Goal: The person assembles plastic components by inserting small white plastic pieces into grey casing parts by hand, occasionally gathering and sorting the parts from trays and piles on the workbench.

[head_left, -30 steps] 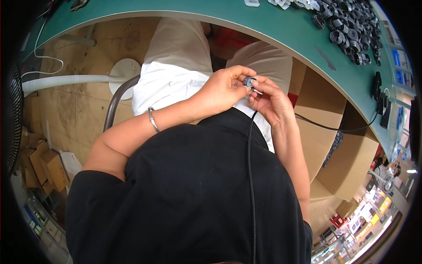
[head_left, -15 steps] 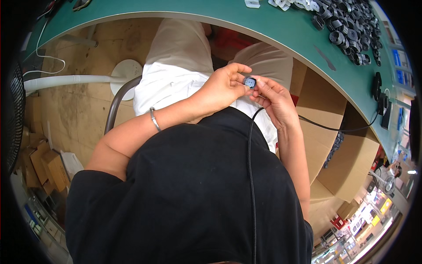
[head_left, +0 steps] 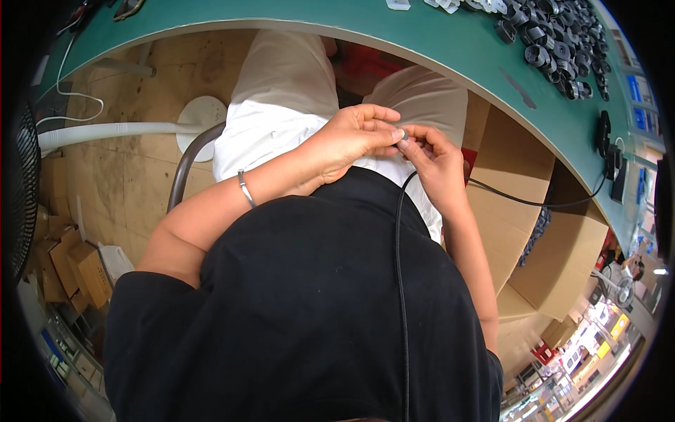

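Above my lap, my left hand point(head_left: 362, 136) and my right hand point(head_left: 437, 160) meet at the fingertips, both in a pinch. Between them is a small dark grey plastic part point(head_left: 403, 138), now almost fully covered by thumbs and fingers. Only a sliver of it shows, so its shape cannot be made out at this moment. The other fingers of my left hand stretch out loosely over it. A pile of black ring-shaped plastic parts point(head_left: 555, 53) lies on the green table point(head_left: 281, 14), with white plastic pieces point(head_left: 450, 5) beside it.
The table's curved edge runs in front of my knees. A black cable point(head_left: 399, 267) hangs down my shirt, and another stretch leads to the table's right. Open cardboard boxes point(head_left: 520, 169) stand at my right. At left are a fan point(head_left: 24, 190) and a white hose point(head_left: 119, 130).
The plastic part's pale face showed between my fingers before; now my left thumb and fingers have closed over it. My right hand has shifted slightly up and left.
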{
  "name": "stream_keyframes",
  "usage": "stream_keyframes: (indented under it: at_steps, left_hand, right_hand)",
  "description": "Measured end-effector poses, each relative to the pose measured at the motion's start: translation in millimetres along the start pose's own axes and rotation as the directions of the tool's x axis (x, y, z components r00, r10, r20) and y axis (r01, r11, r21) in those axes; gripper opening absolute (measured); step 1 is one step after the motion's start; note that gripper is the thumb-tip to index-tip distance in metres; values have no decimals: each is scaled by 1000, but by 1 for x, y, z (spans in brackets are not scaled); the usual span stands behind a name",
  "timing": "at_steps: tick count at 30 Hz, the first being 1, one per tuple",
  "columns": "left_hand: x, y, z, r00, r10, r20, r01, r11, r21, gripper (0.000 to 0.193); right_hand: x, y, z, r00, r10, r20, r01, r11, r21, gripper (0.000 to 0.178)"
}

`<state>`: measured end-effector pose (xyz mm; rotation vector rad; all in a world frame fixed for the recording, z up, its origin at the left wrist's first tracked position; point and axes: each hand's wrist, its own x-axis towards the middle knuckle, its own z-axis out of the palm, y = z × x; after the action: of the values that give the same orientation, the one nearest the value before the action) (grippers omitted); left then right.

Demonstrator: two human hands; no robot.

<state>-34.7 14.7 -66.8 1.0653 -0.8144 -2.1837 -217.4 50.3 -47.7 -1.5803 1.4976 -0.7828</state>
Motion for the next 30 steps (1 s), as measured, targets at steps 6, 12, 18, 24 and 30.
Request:
stream_keyframes:
  at_steps: [6,12,18,24,30]
  left_hand:
    - [-12,6,9,880,454,138,-460,745,483,51]
    - [-11,7,14,695,610,380,-677,379,631,57]
    - [-10,6,15,672,635,380,-691,354,631,60]
    - [-6,7,23,570,640,516,-771,198,605,63]
    - [3,34,42,370,621,691,-858,-57,510,55]
  right_hand:
    - [-2,5,-8,928,317,197,-335,477,813,29]
    - [-8,10,-1,949,307,65,-210,467,859,22]
    - [-8,4,-2,952,288,99,-218,418,882,23]
    - [-18,5,-13,953,304,1,-184,575,797,27]
    - [-61,-35,-75,906,102,-411,-37,986,164,19]
